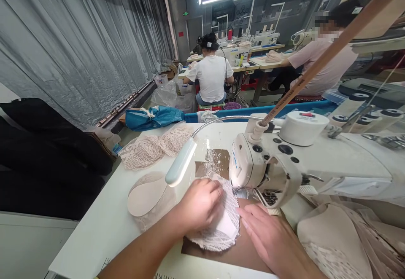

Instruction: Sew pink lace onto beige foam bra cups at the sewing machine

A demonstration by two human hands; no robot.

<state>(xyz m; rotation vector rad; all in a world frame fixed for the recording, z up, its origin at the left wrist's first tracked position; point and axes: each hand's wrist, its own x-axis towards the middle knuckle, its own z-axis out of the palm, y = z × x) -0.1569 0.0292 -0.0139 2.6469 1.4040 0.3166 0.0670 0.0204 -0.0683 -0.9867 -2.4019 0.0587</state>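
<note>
A pale lace-covered bra cup (228, 215) lies on the brown sheet of the machine bed, its right edge beside the needle area of a white sewing machine (245, 161). My left hand (202, 201) rests on the cup with its fingers curled and pressed onto the lace; the fingertips are partly hidden. My right hand (268, 232) lies flat on the brown sheet (218, 257), fingers stretched out, its tips touching the cup's right edge. A lit lamp (181, 163) on a bendable neck hangs just above my left hand.
More lace cups (142, 151) lie at the table's back left, and a smooth beige cup (147, 194) is nearer. Beige lace pieces (335, 237) are heaped at right. A thread cone (303, 128) stands behind the machine head. Two people sit at machines further back.
</note>
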